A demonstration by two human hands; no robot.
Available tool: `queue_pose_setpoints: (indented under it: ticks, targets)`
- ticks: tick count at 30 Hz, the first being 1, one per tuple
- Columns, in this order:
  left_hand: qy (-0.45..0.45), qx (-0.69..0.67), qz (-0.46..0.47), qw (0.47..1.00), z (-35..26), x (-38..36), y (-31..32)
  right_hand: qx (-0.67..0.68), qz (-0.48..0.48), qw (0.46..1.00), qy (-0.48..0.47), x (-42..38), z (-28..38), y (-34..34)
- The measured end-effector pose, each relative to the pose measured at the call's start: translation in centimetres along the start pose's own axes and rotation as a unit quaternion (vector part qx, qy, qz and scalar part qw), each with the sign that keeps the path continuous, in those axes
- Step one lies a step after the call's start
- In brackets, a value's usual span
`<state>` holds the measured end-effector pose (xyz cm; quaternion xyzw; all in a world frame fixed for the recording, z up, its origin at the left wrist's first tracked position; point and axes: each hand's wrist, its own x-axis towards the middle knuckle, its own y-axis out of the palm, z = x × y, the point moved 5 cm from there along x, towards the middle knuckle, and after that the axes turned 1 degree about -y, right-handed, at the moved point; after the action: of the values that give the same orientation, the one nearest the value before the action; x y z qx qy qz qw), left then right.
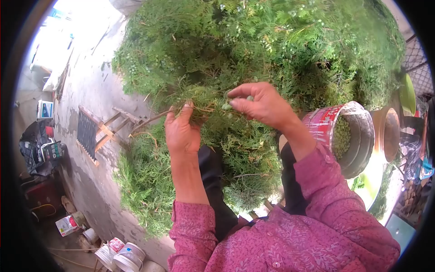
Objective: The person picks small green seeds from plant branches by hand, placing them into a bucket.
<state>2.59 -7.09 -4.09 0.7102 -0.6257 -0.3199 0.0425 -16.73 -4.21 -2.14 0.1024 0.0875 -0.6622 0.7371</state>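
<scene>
My left hand [183, 133] is closed around the stem of a leafy conifer branch [199, 97], its fingertips pinching near the twigs. Opposite it, my right hand [260, 105] has thumb and forefinger drawn together at the branch's tip. Small round green cones [226, 107] show at those fingertips, and another sits between the fingers. Behind both hands rises a big heap of cut conifer branches [272, 50] dotted with pale green cones. More cut greenery [149, 181] lies below, around my legs.
A red and white bucket [317, 124] to the right, tilted in view, holds many loose green cones [341, 137]. Beside it stands a brownish container [386, 133]. On the left concrete floor [90, 149] is a small wooden folding stool [106, 129]. White buckets [129, 257] stand at lower left.
</scene>
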Motion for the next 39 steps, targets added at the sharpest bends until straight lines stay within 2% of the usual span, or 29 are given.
queue_pose_setpoints:
  ticks: [1, 4, 11, 13, 17, 19, 25, 29, 31, 34, 37, 39]
  targets:
    - [0.001, 0.000, -0.001, 1.000, -0.1, -0.1, 0.0, -0.053, 0.000, 0.998, -0.046, -0.1, 0.3, 0.3]
    - [0.015, -0.021, 0.015, 1.000, -0.4, -0.2, 0.3, -0.109, 0.046, 0.992, -0.041, -0.4, 0.6, 1.0]
    - [0.021, 0.000, 0.039, 0.999, -0.7, -0.2, 0.2, -0.111, 0.078, 0.987, -0.084, -0.3, 0.4, 1.9]
    - [0.023, 0.003, 0.043, 0.999, -0.8, -0.3, 0.3, -0.107, 0.097, 0.989, -0.039, -0.4, 0.3, 1.8]
    - [0.022, -0.001, 0.037, 0.999, -0.9, -0.4, 0.4, -0.083, 0.105, 0.991, -0.026, -0.7, 0.9, 2.0]
    - [0.017, -0.010, 0.042, 0.999, -1.0, -0.5, 0.5, 0.002, 0.117, 0.992, 0.044, -0.8, 0.5, 2.1]
    - [0.003, -0.031, 0.032, 0.999, -1.4, -0.7, 0.8, 0.047, 0.144, 0.987, 0.052, -0.8, 1.0, 1.9]
    - [0.000, -0.007, 0.079, 0.997, -1.1, -0.6, 0.7, -0.037, 0.109, 0.992, 0.051, -0.5, 0.1, 2.0]
    - [-0.002, -0.001, 0.089, 0.996, -1.0, -0.7, 0.9, -0.142, 0.051, 0.988, -0.015, -0.4, 0.5, 1.9]
    - [0.007, 0.000, 0.089, 0.996, -1.1, -0.9, 1.0, -0.166, 0.021, 0.985, -0.041, -0.2, 0.7, 1.8]
    - [0.019, 0.016, 0.092, 0.995, -1.2, -0.9, 1.1, -0.165, 0.021, 0.986, -0.024, -0.3, 0.8, 1.8]
    - [0.035, -0.012, 0.068, 0.997, -1.5, -0.8, 0.9, -0.177, 0.007, 0.983, -0.046, -0.2, 0.9, 1.3]
